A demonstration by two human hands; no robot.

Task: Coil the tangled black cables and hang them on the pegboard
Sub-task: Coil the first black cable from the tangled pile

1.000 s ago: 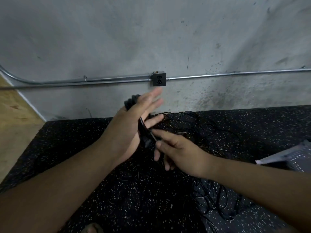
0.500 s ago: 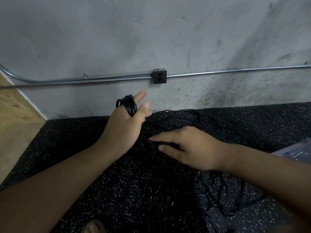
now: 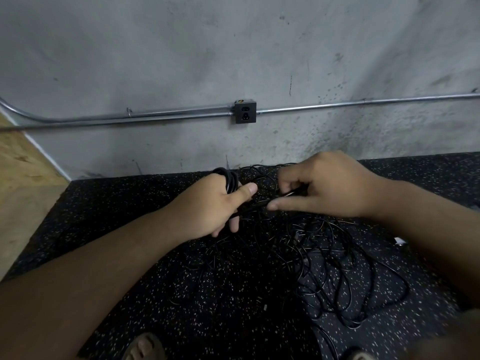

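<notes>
A tangle of thin black cables (image 3: 324, 258) lies spread on the black speckled floor mat (image 3: 130, 229). Several turns of one cable form a small coil (image 3: 230, 181) wound around my left hand (image 3: 215, 206), between thumb and fingers. My right hand (image 3: 324, 185) sits just to the right of it, fingers pinching a strand of the same black cable above the tangle. No pegboard is in view.
A grey concrete wall with a metal conduit (image 3: 155, 116) and a dark outlet box (image 3: 245, 112) rises behind the mat. Bare plywood floor (image 3: 23, 178) lies to the left. The toes of my feet (image 3: 145, 346) show at the bottom edge.
My left hand has dropped lower and closed around the coil. My right hand has lifted off the mat and shifted right, pulling a strand up from the tangle.
</notes>
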